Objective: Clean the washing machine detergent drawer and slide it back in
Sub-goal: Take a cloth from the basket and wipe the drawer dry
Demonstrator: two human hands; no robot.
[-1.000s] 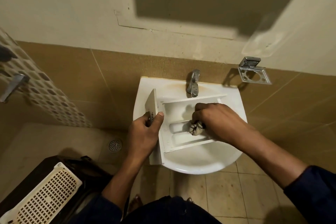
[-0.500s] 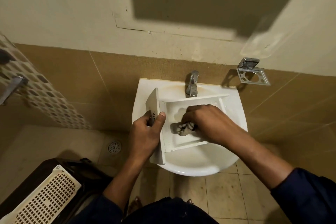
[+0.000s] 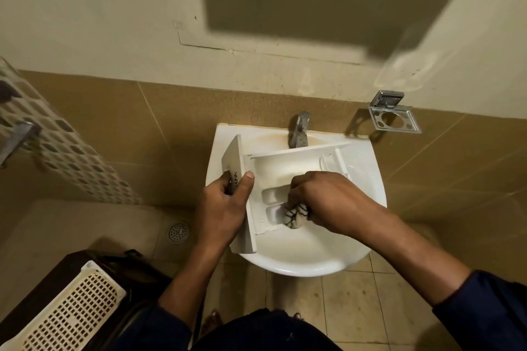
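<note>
The white sink [image 3: 299, 268] carries the detergent drawer [image 3: 285, 162] across its basin, below the tap [image 3: 299, 131]. My left hand [image 3: 225, 208] has its fingers clamped round the drawer's front panel. My right hand [image 3: 322, 196] clutches a patterned cloth [image 3: 295, 215] in the nearest compartment.

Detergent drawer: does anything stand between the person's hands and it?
Only the cloth. The left hand grips the front panel of the detergent drawer directly; the right hand holds the balled cloth pressed into a near compartment, so cloth lies between those fingers and the plastic. The washing machine is out of view.
</note>
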